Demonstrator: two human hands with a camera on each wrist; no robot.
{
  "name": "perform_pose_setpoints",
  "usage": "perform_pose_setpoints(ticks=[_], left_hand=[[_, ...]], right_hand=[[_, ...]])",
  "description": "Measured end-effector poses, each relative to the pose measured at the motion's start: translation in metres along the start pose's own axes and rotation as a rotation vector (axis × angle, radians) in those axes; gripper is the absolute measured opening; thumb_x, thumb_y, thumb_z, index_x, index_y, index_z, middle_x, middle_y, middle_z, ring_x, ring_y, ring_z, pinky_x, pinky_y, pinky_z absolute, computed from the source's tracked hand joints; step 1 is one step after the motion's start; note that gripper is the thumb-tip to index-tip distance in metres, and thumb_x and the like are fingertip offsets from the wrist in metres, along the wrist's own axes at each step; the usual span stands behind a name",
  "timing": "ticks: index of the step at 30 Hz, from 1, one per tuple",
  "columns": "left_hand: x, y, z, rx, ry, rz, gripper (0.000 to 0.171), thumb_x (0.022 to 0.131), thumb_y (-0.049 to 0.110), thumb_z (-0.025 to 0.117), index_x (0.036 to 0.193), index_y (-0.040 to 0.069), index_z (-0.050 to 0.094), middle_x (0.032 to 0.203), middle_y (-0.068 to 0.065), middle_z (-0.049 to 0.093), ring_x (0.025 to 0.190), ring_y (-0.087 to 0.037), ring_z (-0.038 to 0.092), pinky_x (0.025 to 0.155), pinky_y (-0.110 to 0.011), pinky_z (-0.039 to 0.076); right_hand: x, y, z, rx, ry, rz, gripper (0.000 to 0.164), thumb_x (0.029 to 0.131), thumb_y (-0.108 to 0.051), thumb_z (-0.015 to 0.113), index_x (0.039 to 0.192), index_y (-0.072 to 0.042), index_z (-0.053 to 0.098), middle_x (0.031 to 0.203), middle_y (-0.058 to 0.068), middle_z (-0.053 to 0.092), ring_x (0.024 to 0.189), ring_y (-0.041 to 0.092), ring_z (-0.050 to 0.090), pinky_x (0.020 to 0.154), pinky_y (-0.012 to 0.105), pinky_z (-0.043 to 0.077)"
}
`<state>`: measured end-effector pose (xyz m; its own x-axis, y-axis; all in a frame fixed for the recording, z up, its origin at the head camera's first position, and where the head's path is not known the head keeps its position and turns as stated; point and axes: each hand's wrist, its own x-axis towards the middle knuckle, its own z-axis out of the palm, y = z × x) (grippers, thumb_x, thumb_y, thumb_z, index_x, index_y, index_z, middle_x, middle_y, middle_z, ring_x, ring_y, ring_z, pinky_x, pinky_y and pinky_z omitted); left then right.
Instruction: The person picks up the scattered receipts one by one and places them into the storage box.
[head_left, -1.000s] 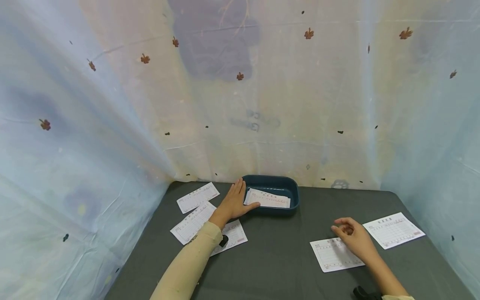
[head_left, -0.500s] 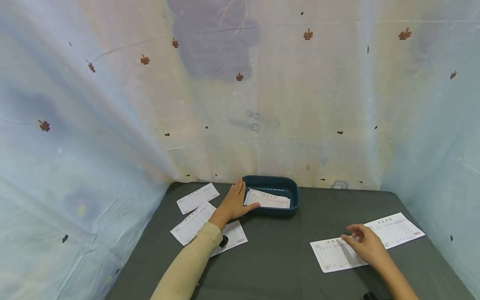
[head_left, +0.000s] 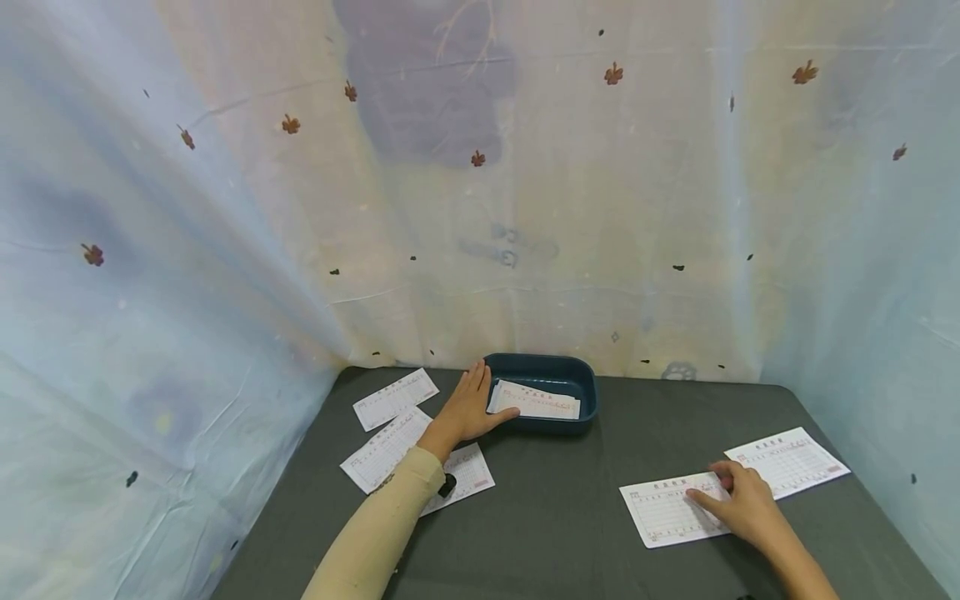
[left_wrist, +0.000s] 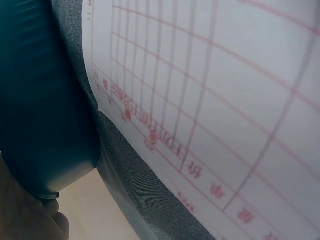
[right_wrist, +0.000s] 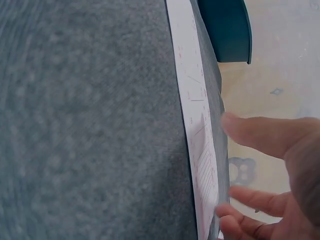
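Our right hand (head_left: 750, 505) is over the right end of the nearer printed slip (head_left: 663, 510), its fingers parted and holding nothing. The slip lies flat on the table (head_left: 555, 517), long axis roughly left-right, extending leftward from our thumb. Our left hand (head_left: 467, 407), fingers straight and gripping nothing, rests against the tray (head_left: 558, 425), well apart.
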<state>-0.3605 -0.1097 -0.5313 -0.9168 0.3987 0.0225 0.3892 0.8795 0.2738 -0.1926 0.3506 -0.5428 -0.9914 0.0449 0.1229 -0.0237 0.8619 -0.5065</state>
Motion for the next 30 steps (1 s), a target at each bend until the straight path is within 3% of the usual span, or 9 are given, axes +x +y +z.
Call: perform_pose_setpoints(ticks=[5, 20, 30], left_hand=[[-0.0004, 0.0001, 0.0005, 0.003, -0.005, -0.008, 0.118, 0.098, 0.085, 0.044, 0.171, 0.001, 0.006, 0.18, -0.016, -0.003, 0.167, -0.032, 0.0, 0.135, -0.046, 0.003], [-0.0009, 0.0004, 0.0001, 0.01, 0.0, -0.005, 0.118, 0.098, 0.085, 0.044, 0.171, 0.0, 0.007, 0.18, -0.017, -0.002, 0.167, -0.033, 0.002, 0.135, -0.046, 0.004], [-0.0014, 0.0028, -0.0018, 0.006, 0.005, 0.003, 0.117, 0.099, 0.083, 0.045, 0.171, -0.002, 0.009, 0.18, -0.02, 0.001, 0.167, -0.035, 0.004, 0.135, -0.048, 0.006]], right_hand=[[-0.0008, 0.0039, 0.0005, -0.013, -0.075, 0.059, 0.077, 0.083, -0.036, 0.093, 0.12, 0.021, 0.058, 0.097, 0.025, 0.06, 0.094, 0.039, 0.059, 0.078, 0.052, 0.047], [-0.0045, 0.0031, 0.0019, 0.018, -0.064, 0.068, 0.058, 0.082, -0.029, 0.094, 0.106, 0.013, 0.063, 0.096, 0.022, 0.055, 0.092, 0.036, 0.055, 0.077, 0.046, 0.044], [-0.0041, 0.0027, 0.0014, 0.005, -0.06, 0.106, 0.073, 0.08, -0.031, 0.095, 0.113, 0.021, 0.055, 0.096, 0.028, 0.055, 0.093, 0.041, 0.056, 0.081, 0.056, 0.046]])
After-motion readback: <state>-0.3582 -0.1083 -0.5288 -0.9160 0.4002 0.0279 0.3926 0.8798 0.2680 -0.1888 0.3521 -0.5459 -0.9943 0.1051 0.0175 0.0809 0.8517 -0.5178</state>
